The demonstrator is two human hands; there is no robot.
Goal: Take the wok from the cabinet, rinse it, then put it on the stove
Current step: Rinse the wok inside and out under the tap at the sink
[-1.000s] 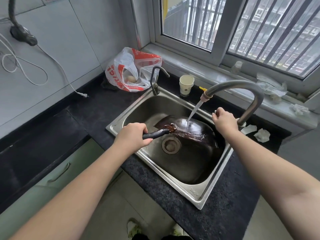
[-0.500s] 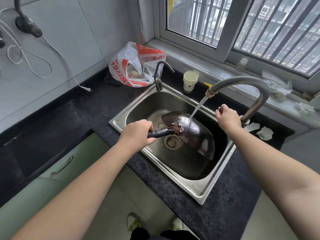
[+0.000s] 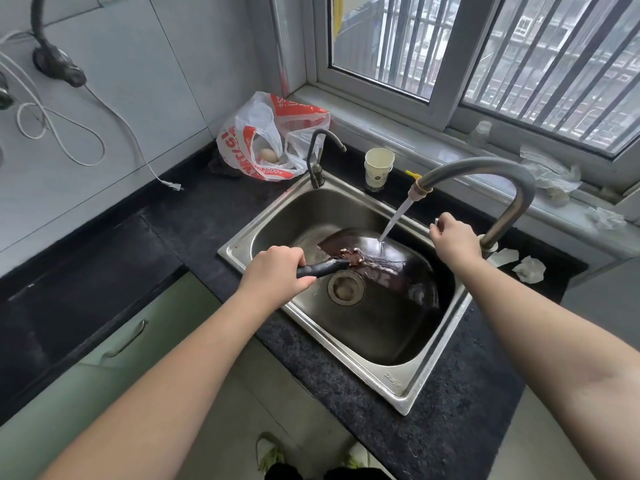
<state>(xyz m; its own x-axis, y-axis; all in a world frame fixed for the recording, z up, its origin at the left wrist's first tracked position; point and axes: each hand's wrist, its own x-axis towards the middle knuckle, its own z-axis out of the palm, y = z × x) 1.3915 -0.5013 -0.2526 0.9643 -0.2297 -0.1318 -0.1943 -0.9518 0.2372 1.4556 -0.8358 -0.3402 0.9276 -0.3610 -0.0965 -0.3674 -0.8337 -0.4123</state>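
- Wok [image 3: 388, 268]: dark; held tilted inside the steel sink [image 3: 349, 341], above the drain [image 3: 346, 288]; its far rim lies toward the back right of the basin.
- Left hand [image 3: 275, 271]: fingers curled fully round the black handle [image 3: 320, 268] of the wok; grip closed, no gap seen; the hand sits over the sink's front left edge.
- Right hand [image 3: 452, 239]: fingers curled at the sink's back right edge, beside the base of the large faucet [image 3: 498, 188]; a small bit of metal shows at the fingertips; what it grips I cannot tell.
- Water [image 3: 394, 220]: a stream runs from the faucet's spout onto the wok's inner surface; brownish water pools near the handle joint.
- Surroundings: dark countertop [image 3: 207, 216]; paper cup [image 3: 378, 167] behind the sink; red-and-white plastic bag [image 3: 270, 140] in the corner; small second tap [image 3: 320, 157] at the sink's back left.
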